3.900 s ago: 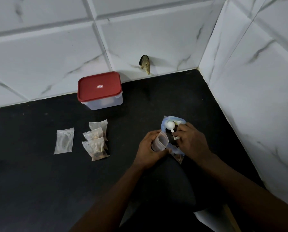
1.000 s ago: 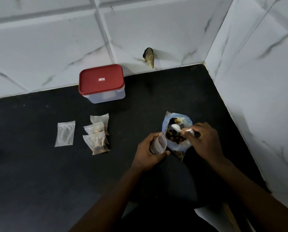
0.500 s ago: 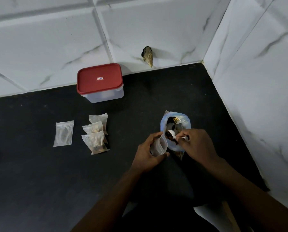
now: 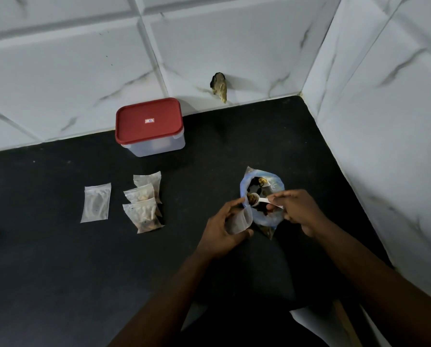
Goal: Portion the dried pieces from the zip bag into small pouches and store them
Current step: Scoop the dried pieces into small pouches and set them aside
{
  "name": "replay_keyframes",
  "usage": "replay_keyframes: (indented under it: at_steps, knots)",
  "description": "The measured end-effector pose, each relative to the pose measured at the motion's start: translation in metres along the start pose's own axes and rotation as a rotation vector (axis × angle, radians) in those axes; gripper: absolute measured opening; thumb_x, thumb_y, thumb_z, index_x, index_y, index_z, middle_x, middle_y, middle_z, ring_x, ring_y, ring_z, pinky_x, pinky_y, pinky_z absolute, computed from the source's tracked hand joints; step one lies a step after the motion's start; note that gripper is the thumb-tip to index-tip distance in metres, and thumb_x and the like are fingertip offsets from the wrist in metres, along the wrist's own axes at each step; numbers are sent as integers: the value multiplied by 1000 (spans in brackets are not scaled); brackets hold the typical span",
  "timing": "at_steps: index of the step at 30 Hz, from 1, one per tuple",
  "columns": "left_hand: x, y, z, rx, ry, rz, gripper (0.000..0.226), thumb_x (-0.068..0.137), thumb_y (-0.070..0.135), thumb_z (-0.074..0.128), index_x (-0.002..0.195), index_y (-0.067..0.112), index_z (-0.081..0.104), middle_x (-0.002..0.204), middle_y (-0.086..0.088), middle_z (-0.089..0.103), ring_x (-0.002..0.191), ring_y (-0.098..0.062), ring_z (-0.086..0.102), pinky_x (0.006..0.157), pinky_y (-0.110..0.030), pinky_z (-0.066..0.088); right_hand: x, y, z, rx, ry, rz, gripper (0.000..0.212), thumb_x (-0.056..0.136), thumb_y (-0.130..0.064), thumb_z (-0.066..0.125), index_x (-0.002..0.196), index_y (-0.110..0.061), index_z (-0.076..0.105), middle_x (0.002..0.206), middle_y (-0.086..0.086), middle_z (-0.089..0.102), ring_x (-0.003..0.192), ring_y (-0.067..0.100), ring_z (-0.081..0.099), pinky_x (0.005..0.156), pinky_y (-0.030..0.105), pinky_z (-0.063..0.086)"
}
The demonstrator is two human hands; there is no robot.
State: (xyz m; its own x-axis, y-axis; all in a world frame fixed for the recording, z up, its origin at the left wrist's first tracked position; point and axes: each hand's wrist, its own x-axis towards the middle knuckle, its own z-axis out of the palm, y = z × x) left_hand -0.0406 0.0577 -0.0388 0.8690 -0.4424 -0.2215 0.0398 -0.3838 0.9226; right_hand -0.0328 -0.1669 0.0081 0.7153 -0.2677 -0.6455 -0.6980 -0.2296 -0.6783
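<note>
Black tabletop, set in a corner of white marble-look tiled walls. Zip bag stands open on the tabletop toward the right wall. Its blue-tinted rim is spread wide and dark dried pieces are visible inside.

Right hand pinches the handle of a small white spoon. The spoon bowl carries brownish pieces and sits over the bag mouth, just beside the lip of the small pouch. Left hand grips that pouch, fingers and thumb curled round it, with the mouth held open and tilted toward the spoon. Pouch is against or very near the bag's left edge — cannot tell which.

Left of the hands, well apart:
- Three filled pouches overlap in a short row running toward the back wall, with brown and tan contents.
- Flat clear pouch lies just beside them on the left and looks close to empty. It could be more than one stacked; cannot tell.

Red-lidded box has a clear body and its lid on, and sits at the back against the wall. Ragged hole in the back wall tile is right of the box, just above the tabletop line. White object at the bottom edge under the right forearm — cannot tell what it is.
</note>
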Motion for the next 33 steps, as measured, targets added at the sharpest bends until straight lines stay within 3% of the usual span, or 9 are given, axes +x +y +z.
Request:
replay_keyframes:
  at_steps: [3,6,10,12,15,22,25,29,33]
  knots:
    - [-1,-1,4,2,32,34,74,83,22,85,147,32,49,143,20,53,134,2,51,108,-26,49,-3,-2,4,-246,34,-139,9,98,-22,65,104,-26,71,92,-10,73,81,-2,67,69,24,52]
    - [-2,-1,9,-5,86,34,73,81,24,86,145,32,50,142,20,51,134,0,50,108,-27,48,-4,-4,7,-429,51,-246,8,98,-24,65,100,-29,71,88,-14,72,86,-2,66,83,30,57]
    - [0,0,7,-10,43,6,71,83,25,83,145,34,49,142,26,53,135,5,48,112,-28,45,-9,-6,6,-71,-13,-48,9,99,-22,63,103,-24,72,88,-4,77,58,2,61,52,21,47]
    - [1,0,4,-13,16,-7,71,83,26,83,145,36,49,142,23,52,134,3,49,111,-31,46,-9,-6,7,105,2,44,11,99,-20,63,105,-19,72,91,0,78,56,7,58,51,22,46]
    - [1,1,2,-11,-2,-20,73,84,24,83,146,36,48,144,22,50,133,5,48,110,-30,47,-9,-7,9,270,12,102,13,99,-20,63,108,-16,72,99,4,77,66,11,59,62,27,51]
    - [-1,2,0,-30,-20,-24,74,84,22,83,147,35,47,143,21,51,131,7,48,105,-21,45,-10,-8,4,178,-22,88,14,101,-21,61,110,-18,70,99,3,76,64,9,59,55,23,43]
    - [-1,5,-1,-31,-16,-17,73,83,25,84,146,34,48,141,21,52,131,6,48,108,-25,46,-9,-12,4,171,-8,78,14,100,-21,61,111,-19,70,97,3,76,65,10,61,56,24,45]
    - [-2,8,-2,-28,15,-11,77,74,44,84,143,36,51,141,20,54,132,2,50,108,-29,47,-12,-10,4,217,6,70,14,101,-21,59,110,-21,69,100,4,73,68,12,60,58,25,45]
    - [-1,5,-5,-14,67,-27,78,71,38,91,139,37,52,138,20,55,128,5,52,106,-28,48,-13,-4,-1,311,10,67,15,100,-22,61,112,-21,71,99,5,75,66,11,59,55,24,42]
